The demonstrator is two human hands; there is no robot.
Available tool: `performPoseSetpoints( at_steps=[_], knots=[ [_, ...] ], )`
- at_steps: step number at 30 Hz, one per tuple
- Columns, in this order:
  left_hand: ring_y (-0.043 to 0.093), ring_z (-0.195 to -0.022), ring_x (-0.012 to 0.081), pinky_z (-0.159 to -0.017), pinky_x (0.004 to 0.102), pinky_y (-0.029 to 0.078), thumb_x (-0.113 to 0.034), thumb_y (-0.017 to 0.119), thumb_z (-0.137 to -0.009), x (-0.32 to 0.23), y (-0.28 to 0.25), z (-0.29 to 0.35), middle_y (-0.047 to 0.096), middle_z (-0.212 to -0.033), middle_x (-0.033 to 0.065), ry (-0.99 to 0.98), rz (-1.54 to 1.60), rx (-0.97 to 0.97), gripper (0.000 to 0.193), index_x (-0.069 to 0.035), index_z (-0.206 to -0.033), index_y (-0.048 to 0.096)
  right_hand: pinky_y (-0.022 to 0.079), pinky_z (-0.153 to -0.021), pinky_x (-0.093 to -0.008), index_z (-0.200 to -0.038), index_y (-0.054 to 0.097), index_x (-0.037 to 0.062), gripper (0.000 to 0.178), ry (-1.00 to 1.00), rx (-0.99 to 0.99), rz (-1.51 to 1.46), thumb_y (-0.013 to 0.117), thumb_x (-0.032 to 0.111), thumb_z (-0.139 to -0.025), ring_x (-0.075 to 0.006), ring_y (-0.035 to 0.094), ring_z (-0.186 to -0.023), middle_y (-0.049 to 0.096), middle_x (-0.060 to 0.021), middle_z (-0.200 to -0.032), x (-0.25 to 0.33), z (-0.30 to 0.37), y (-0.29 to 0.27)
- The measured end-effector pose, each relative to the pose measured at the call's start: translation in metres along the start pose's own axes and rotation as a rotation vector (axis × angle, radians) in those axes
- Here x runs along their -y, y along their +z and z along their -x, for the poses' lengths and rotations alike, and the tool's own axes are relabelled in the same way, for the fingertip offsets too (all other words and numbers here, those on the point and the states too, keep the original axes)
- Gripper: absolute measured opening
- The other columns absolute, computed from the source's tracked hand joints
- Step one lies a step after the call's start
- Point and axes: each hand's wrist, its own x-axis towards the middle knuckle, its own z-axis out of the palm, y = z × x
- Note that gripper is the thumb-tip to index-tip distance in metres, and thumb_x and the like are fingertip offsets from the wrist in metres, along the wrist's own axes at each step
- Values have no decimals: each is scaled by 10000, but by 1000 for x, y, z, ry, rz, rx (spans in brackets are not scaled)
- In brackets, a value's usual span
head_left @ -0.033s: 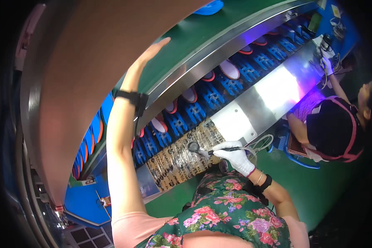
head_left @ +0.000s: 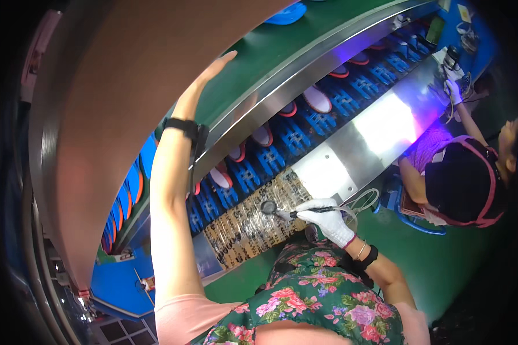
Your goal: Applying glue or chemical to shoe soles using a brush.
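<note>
The right hand [head_left: 327, 223], in a white glove, is closed around a slim black-handled tool [head_left: 305, 213], which is pointed to the left over a brown, tape-wrapped stretch [head_left: 253, 233] of the long metal ledge [head_left: 339, 149]. A dark round piece [head_left: 269, 207] is seen at the tool's far end — whether it is joined to the tool or merely lies beside it cannot be told at this scale. A pale looped hose [head_left: 367, 202] is seen just beyond the glove.

The left hand [head_left: 217, 66], bare, is stretched far forward with its fingers extended, and is held over the green surface [head_left: 282, 49] near the edge of a large brown panel [head_left: 126, 75]. A black band [head_left: 181, 127] is worn on that forearm.

Beyond the ledge, a row of blue racks [head_left: 342, 103] is lined with pale, red-rimmed shoe pieces [head_left: 317, 100], and these are bordered by a metal rail [head_left: 270, 95]. Blue pieces with orange edges [head_left: 120, 201] are ranged at the left. Farther along the ledge, at the right, a co-worker [head_left: 457, 181] is seated — one white-gloved hand [head_left: 453, 91] is held near the ledge's far end.
</note>
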Motion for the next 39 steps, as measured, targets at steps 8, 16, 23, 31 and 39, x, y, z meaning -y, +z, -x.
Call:
performPoseSetpoints(
  at_steps=[8, 16, 23, 31, 39],
  knots=[
    [635, -694, 176, -580, 305, 520, -477, 838, -808, 55, 29, -79, 670, -923, 88, 35, -139, -241, 645, -22, -1192, 589, 552, -791, -250, -1030, 772, -10, 166, 10, -87, -145, 748, 66, -885, -114, 693, -875, 765, -77, -961, 1, 8, -24],
    [559, -1034, 122, -813, 326, 535, -288, 675, -1005, -2, -34, 115, 486, -1006, 3, -248, 1045, -249, 227, -78, -1008, 588, 549, -814, -255, -1047, 763, -21, 174, 16, -31, -63, 729, 65, -899, -122, 693, -884, 764, -74, -962, 5, -2, -19],
    [618, -1160, 244, -975, 389, 531, 65, 713, -751, -15, -16, 345, 523, -1316, 136, -366, 870, -401, 823, -84, -1488, 379, 525, -724, -236, -1048, 770, 1, 175, 20, -24, -185, 737, 14, -877, -94, 667, -789, 766, -57, -957, 24, -10, 3],
    [702, -972, 313, -929, 445, 576, -157, 705, -802, -9, 71, 397, 694, -1078, 173, -754, 1738, -303, 562, 71, -1287, 535, 557, -702, -273, -976, 714, -32, 162, -64, 48, -327, 699, -92, -826, -180, 688, -771, 732, -149, -964, 87, -12, 45],
    [570, -1270, 342, -1102, 479, 462, -443, 746, -839, -56, 114, 429, 551, -1412, 208, -384, 2081, -142, 869, -10, -1496, 378, 576, -860, -308, -1022, 769, -17, 225, -520, 185, 268, 804, -16, -800, -196, 727, -945, 762, -134, -1028, 125, -20, 91]
  ],
)
